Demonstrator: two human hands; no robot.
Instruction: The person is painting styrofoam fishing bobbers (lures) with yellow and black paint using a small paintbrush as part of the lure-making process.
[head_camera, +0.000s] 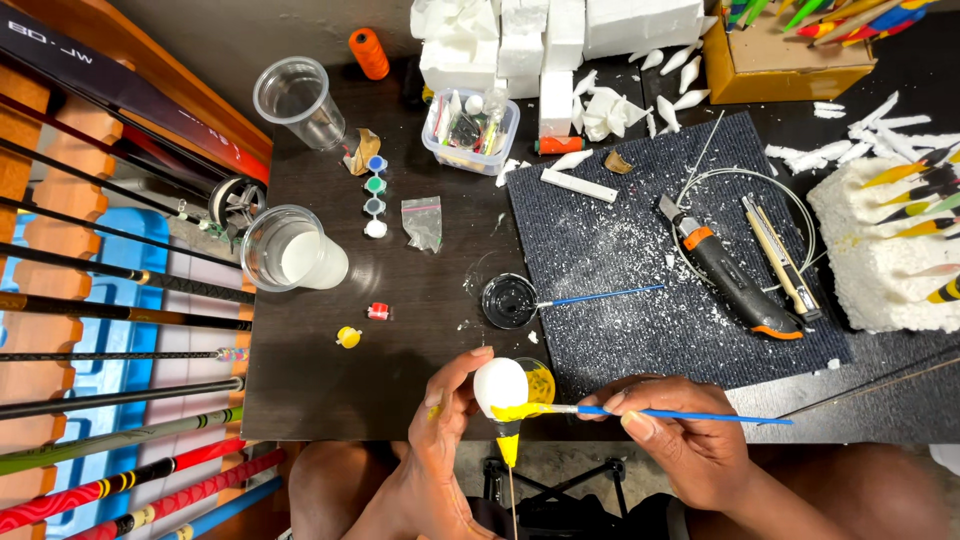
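My left hand (432, 450) pinches a white egg-shaped foam float (500, 385) whose lower part and stem are painted yellow, held at the table's front edge. Across from it, my right hand (690, 440) grips a thin blue-handled paintbrush (680, 414). The brush tip carries yellow paint and touches the float's lower side. A small open pot of yellow paint (541, 380) sits just behind the float.
A dark mat (640, 300) holds a utility knife (725, 268), a second blue brush (600, 296), wire and foam crumbs. Two plastic cups (293, 95), small paint pots (374, 196), a black lid (508, 300), foam blocks (560, 40), painted floats (910, 215) and fishing rods (110, 300) surround it.
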